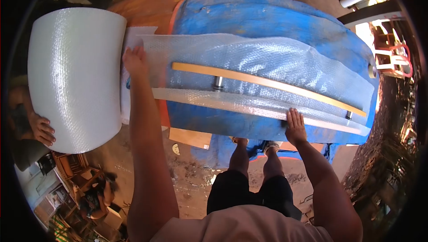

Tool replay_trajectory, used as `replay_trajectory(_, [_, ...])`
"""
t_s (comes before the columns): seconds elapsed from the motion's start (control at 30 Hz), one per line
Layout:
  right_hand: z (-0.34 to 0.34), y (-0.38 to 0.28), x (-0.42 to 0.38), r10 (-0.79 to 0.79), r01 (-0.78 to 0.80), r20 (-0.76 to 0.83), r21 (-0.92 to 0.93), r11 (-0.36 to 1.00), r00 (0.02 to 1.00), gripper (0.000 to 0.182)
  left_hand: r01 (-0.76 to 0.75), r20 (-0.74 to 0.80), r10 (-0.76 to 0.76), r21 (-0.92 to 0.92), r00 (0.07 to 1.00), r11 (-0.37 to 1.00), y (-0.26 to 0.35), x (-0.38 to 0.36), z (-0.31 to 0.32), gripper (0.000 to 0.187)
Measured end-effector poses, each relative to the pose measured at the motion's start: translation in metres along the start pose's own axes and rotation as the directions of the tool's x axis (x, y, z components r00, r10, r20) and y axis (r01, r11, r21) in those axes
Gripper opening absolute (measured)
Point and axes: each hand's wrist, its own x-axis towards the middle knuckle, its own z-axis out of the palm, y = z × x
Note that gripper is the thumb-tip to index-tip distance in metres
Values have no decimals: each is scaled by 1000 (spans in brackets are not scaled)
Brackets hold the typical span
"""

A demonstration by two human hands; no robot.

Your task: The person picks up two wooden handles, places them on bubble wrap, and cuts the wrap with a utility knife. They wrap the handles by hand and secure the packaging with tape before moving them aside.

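Note:
A sheet of clear bubble wrap (pixel 276 55) lies spread across a table covered with blue cloth. On it rests a long, slightly curved-looking wooden bar (pixel 263 83) with short metal posts (pixel 218 83) on its near side, like a long door handle. My left hand (pixel 134 59) has its fingers curled at the sheet's left end, beside the big bubble wrap roll (pixel 76 77). My right hand (pixel 295 127) lies with fingers stretched out on the near edge of the wrap, which is folded over in a long strip toward the bar.
A co-worker's hand (pixel 41 129) rests on the roll's lower left side. Blue cloth (pixel 249 8) and an orange-brown section (pixel 147 8) cover the table. A tape roll (pixel 372 71) is at the right end. Cardboard (pixel 190 137) lies below the near edge. Another person (pixel 96 197) sits lower left.

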Motion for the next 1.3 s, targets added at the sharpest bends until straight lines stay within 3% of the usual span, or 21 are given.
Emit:
replay_trajectory(0.03, [-2,-1,-1,-4,4,4,17,1000,1000,63,-163,82,156,81,984,983,-2,-15,-1,30])
replay_trajectory(0.1, [1,3,0,-15,15,-3,23,1000,1000,64,-547,294,481,218,826,808,-23,-93,9,30])
replay_trajectory(0.13, [3,4,-1,5,-5,-7,22,1000,1000,64,-726,476,549,464,687,507,-40,-122,3,22])
replay_trajectory(0.17, [5,5,0,-11,12,-21,29,1000,1000,64,-751,654,406,417,639,512,-57,-168,2,21])
replay_trajectory(0.2, [4,6,-2,-28,29,-33,35,999,999,64,-620,720,261,290,643,729,-71,-232,9,27])
replay_trajectory(0.27, [-1,9,-5,-20,21,-25,44,999,999,66,-804,971,125,94,206,587,-125,-297,-5,29])
replay_trajectory(0.3, [-4,10,-4,-36,36,-11,66,997,999,67,-783,996,-19,79,86,616,-133,-333,2,27])
replay_trajectory(0.33, [-5,11,-5,-53,53,1,88,995,999,68,-762,997,-71,40,-7,646,-148,-362,6,27])
replay_trajectory(0.4, [-6,15,-6,-60,59,4,106,993,998,71,-846,979,-160,-20,-124,533,-179,-405,15,44])
replay_trajectory(0.47, [-7,20,-8,-102,109,-47,202,973,994,70,-932,983,-171,2,-65,364,-202,-431,28,54])
replay_trajectory(0.5, [-4,24,-9,-110,126,-86,221,967,990,70,-932,983,-172,4,-63,363,-211,-438,32,54])
replay_trajectory(0.57, [-1,32,-10,-124,158,-129,304,939,984,69,-974,983,-184,40,-2,223,-222,-447,37,60])
replay_trajectory(0.67, [-11,52,-10,-148,220,-191,445,868,970,65,-985,966,-260,63,19,162,-222,-455,41,61])
replay_trajectory(0.73, [-18,75,-5,-160,305,-279,617,725,947,59,-991,958,-285,67,30,119,-223,-461,44,63])
replay_trajectory(0.87, [-46,159,59,-65,350,-557,423,835,828,43,-997,942,-327,76,70,6,-231,-468,44,67])
replay_trajectory(0.97, [-47,227,130,-25,167,-498,242,956,867,42,-991,926,-356,133,122,6,-226,-476,52,70])
replay_trajectory(1.07, [-46,280,188,-77,93,-298,39,995,952,61,-981,891,-416,190,183,-26,-220,-481,60,73])
replay_trajectory(1.13, [-49,295,212,-42,51,-73,118,992,996,70,-981,909,-369,190,192,-42,-221,-483,60,74])
replay_trajectory(1.2, [-68,294,218,36,-32,-29,133,991,999,71,-978,909,-361,206,206,-39,-222,-482,60,74])
replay_trajectory(1.3, [-64,309,224,-19,13,18,249,968,1000,63,-979,907,-371,200,198,-33,-222,-483,59,75])
